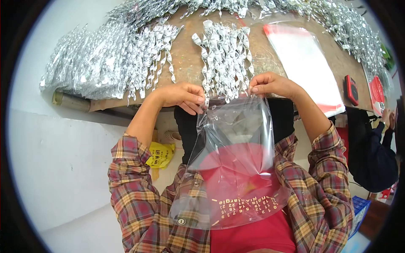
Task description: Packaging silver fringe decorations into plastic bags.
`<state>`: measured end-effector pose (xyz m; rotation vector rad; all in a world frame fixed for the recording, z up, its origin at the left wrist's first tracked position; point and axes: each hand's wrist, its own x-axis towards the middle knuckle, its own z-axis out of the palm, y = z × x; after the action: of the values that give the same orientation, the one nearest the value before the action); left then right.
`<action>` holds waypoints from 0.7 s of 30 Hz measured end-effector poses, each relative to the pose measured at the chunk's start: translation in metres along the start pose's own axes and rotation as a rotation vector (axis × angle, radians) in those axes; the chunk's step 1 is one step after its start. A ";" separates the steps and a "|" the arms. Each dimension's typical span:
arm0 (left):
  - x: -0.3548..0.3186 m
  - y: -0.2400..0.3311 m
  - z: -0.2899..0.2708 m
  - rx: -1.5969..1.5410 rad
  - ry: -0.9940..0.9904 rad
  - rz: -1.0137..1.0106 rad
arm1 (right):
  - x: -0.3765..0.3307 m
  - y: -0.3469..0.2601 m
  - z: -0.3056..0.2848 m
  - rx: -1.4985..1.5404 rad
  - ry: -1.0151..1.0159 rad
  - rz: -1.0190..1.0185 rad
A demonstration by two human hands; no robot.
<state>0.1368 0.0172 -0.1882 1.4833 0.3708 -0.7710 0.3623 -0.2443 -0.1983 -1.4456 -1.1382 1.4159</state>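
Left hand [182,97] and right hand [270,85], both pinched shut on the mouth of a clear plastic bag [232,164], held it spread at the worktop [187,59] near edge, apparently to admit the silver spiral ornaments [225,57] lying just beyond.

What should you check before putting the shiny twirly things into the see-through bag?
1. Left hand pinches the clear bag at its top edge: ok.
2. Right hand pinches the other top corner: ok.
3. Bag mouth pulled open: cannot tell; the film looks flat between the hands.
4. Bundle of silver spirals lies on the table just beyond the hands: ok.
5. A hand free to pick up spirals: not ok, both hold the bag.
6. Spare bags lie to the right: ok.
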 end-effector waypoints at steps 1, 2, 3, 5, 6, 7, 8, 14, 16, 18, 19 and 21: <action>0.002 0.000 0.000 -0.003 0.002 -0.002 | 0.001 0.000 0.000 -0.015 -0.001 0.010; 0.005 -0.002 -0.002 -0.007 -0.016 -0.024 | 0.002 0.000 0.000 -0.014 -0.005 0.010; 0.007 -0.004 -0.002 -0.012 -0.034 -0.046 | 0.002 -0.001 0.001 -0.040 -0.002 0.011; 0.010 -0.006 -0.004 -0.026 -0.049 -0.040 | 0.003 -0.003 0.000 -0.064 0.005 0.013; 0.011 -0.006 -0.005 -0.040 -0.063 -0.031 | 0.004 -0.003 -0.001 -0.061 0.003 0.020; 0.010 -0.007 -0.007 -0.040 -0.063 -0.035 | 0.005 -0.003 -0.001 -0.056 -0.001 0.025; 0.008 -0.007 -0.009 -0.070 -0.046 -0.035 | 0.006 -0.004 -0.001 -0.052 -0.002 0.024; 0.013 0.002 -0.021 -0.130 -0.042 -0.040 | 0.011 -0.007 -0.005 -0.003 0.088 0.090; 0.011 0.007 -0.023 -0.140 -0.032 -0.029 | 0.010 -0.009 -0.003 0.037 0.207 0.087; 0.006 0.016 -0.024 -0.122 0.031 -0.001 | 0.010 -0.006 -0.007 0.055 0.202 0.068; 0.008 0.021 -0.029 -0.109 -0.001 -0.022 | 0.012 -0.005 -0.009 0.069 0.192 0.046; 0.011 0.028 -0.037 -0.024 0.044 0.015 | 0.019 0.002 -0.014 0.038 0.234 -0.006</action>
<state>0.1718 0.0482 -0.1781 1.4808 0.4005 -0.7207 0.3756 -0.2262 -0.2051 -1.5339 -0.9626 1.2204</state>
